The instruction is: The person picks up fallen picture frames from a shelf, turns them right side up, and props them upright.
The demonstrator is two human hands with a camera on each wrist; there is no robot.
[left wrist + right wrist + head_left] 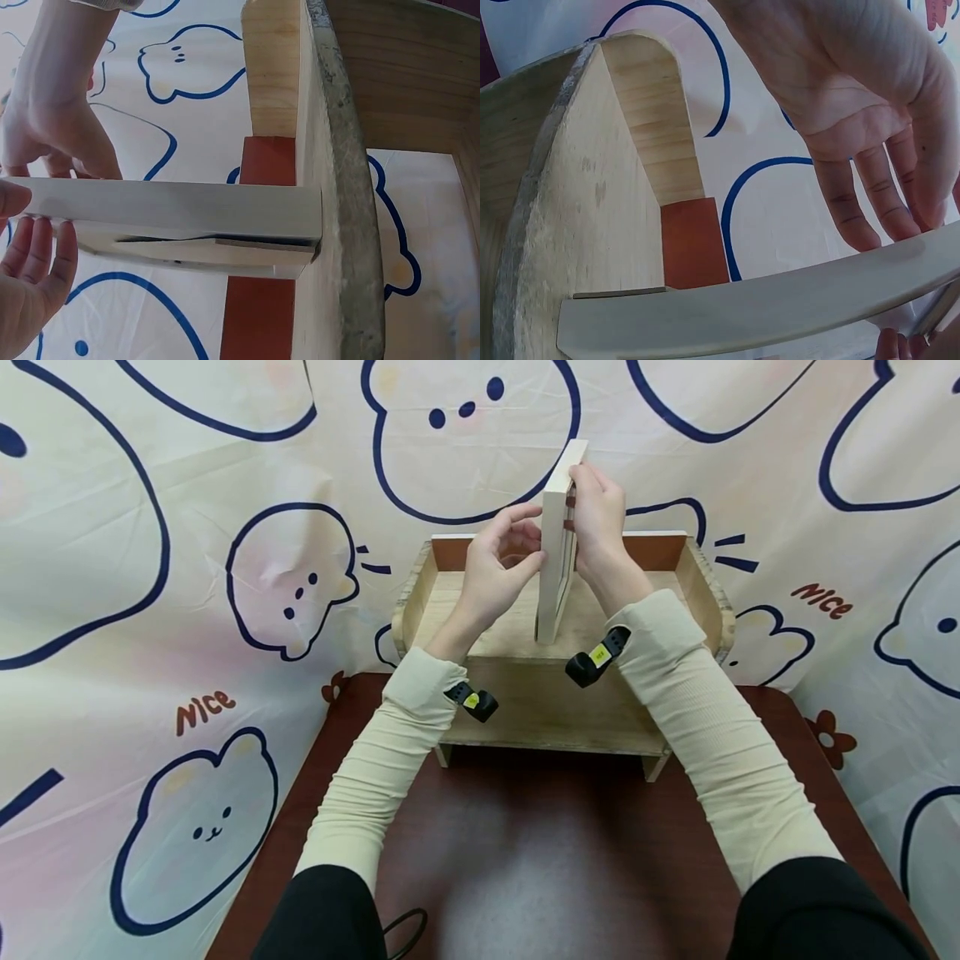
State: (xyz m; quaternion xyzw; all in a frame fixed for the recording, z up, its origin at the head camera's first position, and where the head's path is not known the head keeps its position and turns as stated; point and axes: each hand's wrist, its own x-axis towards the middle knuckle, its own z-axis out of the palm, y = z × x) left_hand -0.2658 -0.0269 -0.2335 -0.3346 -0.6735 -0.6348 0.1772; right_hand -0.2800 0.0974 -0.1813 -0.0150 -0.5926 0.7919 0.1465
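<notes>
A thin white picture frame point(551, 556) stands upright, nearly edge-on, its lower end meeting the top board of a small wooden shelf point(480, 618). High on its right side, my right hand point(602, 518) holds it with bent fingers. My left hand point(498, 560) is at its left side, thumb and fingertips touching it and a gap between thumb and index finger. In the left wrist view, a loose-edged thin panel point(270, 251) shows beside the frame's white edge. The right wrist view has the right fingertips point(866, 240) against the frame's upper part; its front face is hidden.
The shelf has low side walls point(416, 597) and a reddish-brown back strip point(450, 553). It sits on a dark red-brown table point(540, 852). Cloth printed with bears point(292, 581) hangs behind and at both sides. A black cable point(408, 931) lies near the left sleeve.
</notes>
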